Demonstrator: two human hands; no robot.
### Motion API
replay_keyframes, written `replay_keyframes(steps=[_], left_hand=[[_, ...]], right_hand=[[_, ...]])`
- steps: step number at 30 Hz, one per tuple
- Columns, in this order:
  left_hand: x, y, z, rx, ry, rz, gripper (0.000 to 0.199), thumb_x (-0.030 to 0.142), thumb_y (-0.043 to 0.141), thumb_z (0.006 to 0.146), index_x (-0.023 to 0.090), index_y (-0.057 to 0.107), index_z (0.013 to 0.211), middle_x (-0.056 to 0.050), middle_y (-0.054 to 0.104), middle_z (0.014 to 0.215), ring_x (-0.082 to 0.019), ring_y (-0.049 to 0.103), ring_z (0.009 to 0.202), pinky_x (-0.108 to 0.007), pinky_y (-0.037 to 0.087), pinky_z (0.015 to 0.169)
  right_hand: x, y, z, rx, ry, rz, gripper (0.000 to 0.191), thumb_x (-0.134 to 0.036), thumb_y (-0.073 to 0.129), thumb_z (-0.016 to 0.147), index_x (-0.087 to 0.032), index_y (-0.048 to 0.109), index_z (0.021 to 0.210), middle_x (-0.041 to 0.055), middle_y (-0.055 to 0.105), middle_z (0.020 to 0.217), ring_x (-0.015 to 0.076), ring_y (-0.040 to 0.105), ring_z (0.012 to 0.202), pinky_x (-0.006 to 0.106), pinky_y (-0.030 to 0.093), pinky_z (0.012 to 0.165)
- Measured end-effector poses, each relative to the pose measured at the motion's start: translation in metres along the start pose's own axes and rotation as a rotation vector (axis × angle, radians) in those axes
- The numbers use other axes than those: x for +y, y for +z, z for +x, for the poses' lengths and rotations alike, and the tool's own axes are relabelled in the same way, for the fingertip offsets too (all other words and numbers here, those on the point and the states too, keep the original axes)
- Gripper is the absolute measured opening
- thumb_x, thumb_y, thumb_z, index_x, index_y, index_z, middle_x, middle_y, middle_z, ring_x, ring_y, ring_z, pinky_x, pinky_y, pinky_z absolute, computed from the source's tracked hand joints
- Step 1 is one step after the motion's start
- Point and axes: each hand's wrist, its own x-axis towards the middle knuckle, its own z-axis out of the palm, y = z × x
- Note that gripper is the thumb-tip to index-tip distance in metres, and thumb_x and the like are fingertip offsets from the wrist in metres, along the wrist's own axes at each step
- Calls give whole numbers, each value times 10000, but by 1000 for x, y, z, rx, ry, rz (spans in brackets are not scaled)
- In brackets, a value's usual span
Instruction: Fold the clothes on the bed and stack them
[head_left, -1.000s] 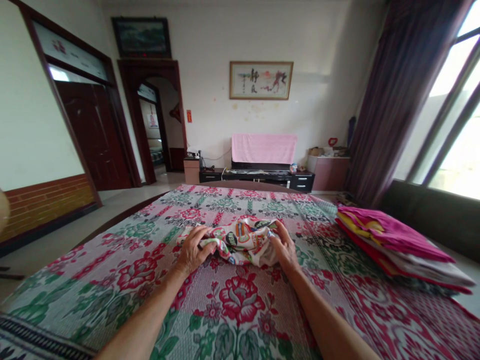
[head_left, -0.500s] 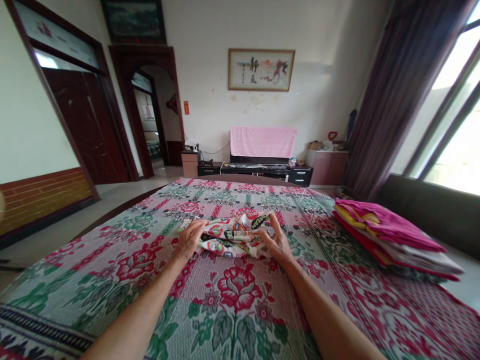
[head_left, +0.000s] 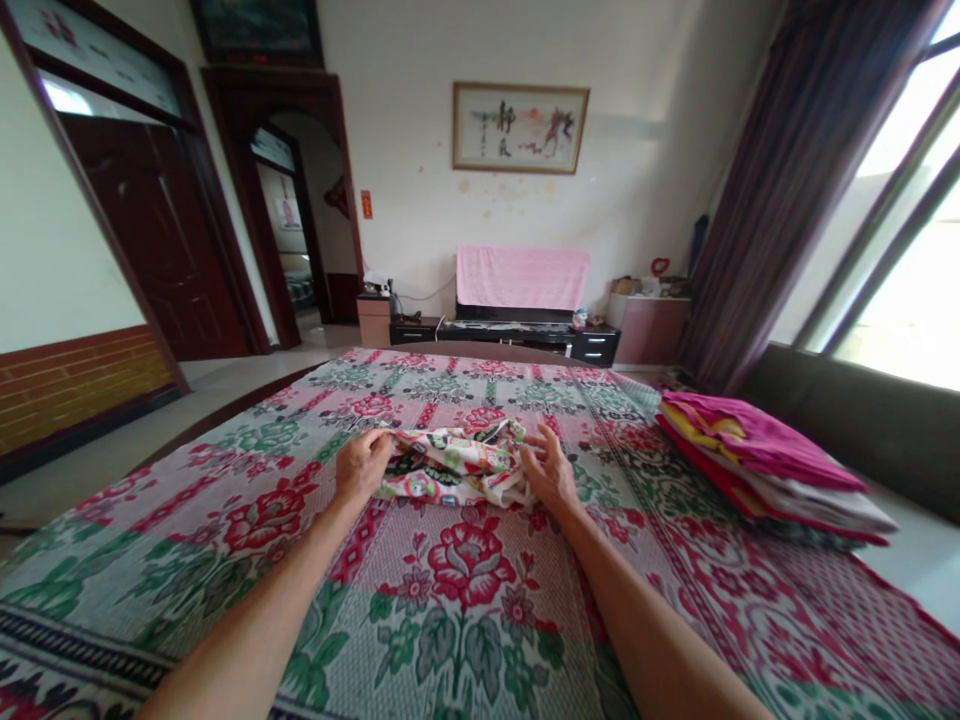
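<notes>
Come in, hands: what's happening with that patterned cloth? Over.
Left hand pinching patterned cloth at left end. Right hand at right end, fingers spread. Cloth rumpled on flowered cover. Folded clothes stacked off right, clear of hands.

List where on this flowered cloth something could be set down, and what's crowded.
Free: the flowered cloth between the forearms, and from the right hand across to the folded stack. Crowded: where printed fabric lies between left hand and right hand.
</notes>
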Motion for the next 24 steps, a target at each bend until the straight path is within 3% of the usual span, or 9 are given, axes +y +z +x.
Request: replay_keyframes(steps=[3, 6, 9, 13, 18, 21, 24], left_hand=[[-6, -6, 3, 45, -86, -18, 328, 333, 467, 828, 214, 736, 972, -42, 742, 823, -182, 648, 751, -235, 438, 650], [-12, -8, 3, 60, -106, -36, 309, 297, 469, 820, 230, 736, 961, -22, 735, 796, -170, 637, 714, -232, 434, 641], [-14, -7, 2, 88, -38, 31, 302, 281, 467, 814, 220, 742, 924, -45, 733, 866, -185, 639, 773, -251, 445, 698], [-18, -6, 1, 114, 24, 136, 315, 281, 455, 813, 199, 739, 921, -82, 716, 919, -211, 636, 832, -281, 451, 760], [-33, -9, 8, 192, -193, 80, 345, 260, 396, 834, 176, 702, 972, -108, 715, 966, -255, 636, 925, -338, 461, 830], [-45, -12, 13, 213, -356, 21, 328, 264, 403, 825, 184, 692, 959, -108, 714, 921, -272, 642, 918, -368, 475, 825], [-53, -12, 15, 237, -391, -27, 282, 276, 434, 804, 204, 685, 912, -91, 712, 885, -277, 643, 922, -381, 481, 836]], right_hand=[[-9, -5, -2, -12, -19, 13, 453, -474, 534, 776, -167, 598, 1102, 107, 689, 1018, 198, 654, 804, 305, 531, 669], [-14, -8, -4, -135, -113, -72, 308, -428, 526, 794, -178, 662, 915, 67, 698, 903, 189, 641, 792, 296, 511, 715], [-14, -7, -5, -286, -216, -166, 238, -360, 540, 800, -183, 686, 863, 53, 697, 867, 184, 631, 792, 298, 493, 754], [-21, -7, -8, -313, -322, -170, 236, -352, 520, 855, -195, 695, 870, 63, 694, 915, 191, 626, 877, 306, 475, 810], [-37, -6, -14, -353, -432, -109, 264, -366, 497, 883, -195, 689, 821, 72, 686, 887, 190, 619, 870, 303, 473, 822], [-39, -5, -18, -404, -395, -145, 241, -353, 498, 878, -206, 687, 848, 53, 679, 849, 182, 612, 832, 291, 472, 788], [-39, -4, -20, -439, -336, -161, 265, -366, 483, 883, -201, 689, 862, 46, 687, 843, 171, 609, 786, 277, 467, 746]])
